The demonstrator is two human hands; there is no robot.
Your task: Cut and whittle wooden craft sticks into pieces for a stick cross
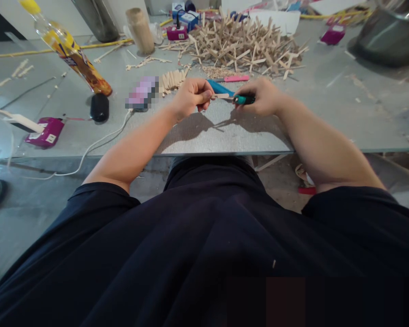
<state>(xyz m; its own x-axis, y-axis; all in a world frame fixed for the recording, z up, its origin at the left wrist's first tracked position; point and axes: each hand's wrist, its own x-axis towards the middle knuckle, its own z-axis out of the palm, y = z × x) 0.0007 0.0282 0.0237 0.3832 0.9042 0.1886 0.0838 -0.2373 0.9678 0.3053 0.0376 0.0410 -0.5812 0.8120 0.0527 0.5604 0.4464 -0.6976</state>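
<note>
Between its thumb and fingertips my left hand [195, 97] pinches a small flat wooden piece [221, 96], which points right. My right hand [261, 96] is closed around a knife with a teal and black handle [243, 99]; its thin tip meets or nearly meets the end of the wood. Both hands are just above the tabletop, casting shadows on it. Behind them lies a blue tool or handle [220, 86], partly covered. Just beyond is a pink-handled tool [236, 78]. A row of short wooden pieces [172, 82] lies beside my left hand.
A large heap of wooden pieces [245, 43] covers the back of the grey table [327, 122]. Leftward are a phone [143, 93] on a white cable, a black case [99, 108], a drink bottle [71, 54] and a wooden cup [139, 31]. A dark pot [383, 38] stands back right.
</note>
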